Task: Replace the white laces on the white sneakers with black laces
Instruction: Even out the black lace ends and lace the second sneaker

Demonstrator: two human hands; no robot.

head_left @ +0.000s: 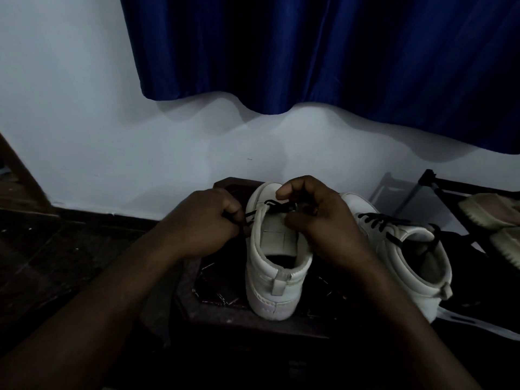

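Note:
A white high-top sneaker (pixel 274 266) stands heel toward me on a dark wooden stool (pixel 225 308). A black lace (pixel 277 205) crosses its front eyelets. My left hand (pixel 201 220) pinches one end of that black lace just left of the shoe. My right hand (pixel 318 218) curls over the shoe's right side, fingers and thumb on the lace near the eyelets. A second white sneaker (pixel 405 257) sits to the right, threaded with a black lace (pixel 385 223).
A white strip, perhaps a removed lace (pixel 478 325), lies at the right by the second sneaker. A metal shoe rack (pixel 439 190) with pale shoes (pixel 491 211) stands at far right. A blue curtain (pixel 323 52) hangs over the white wall behind.

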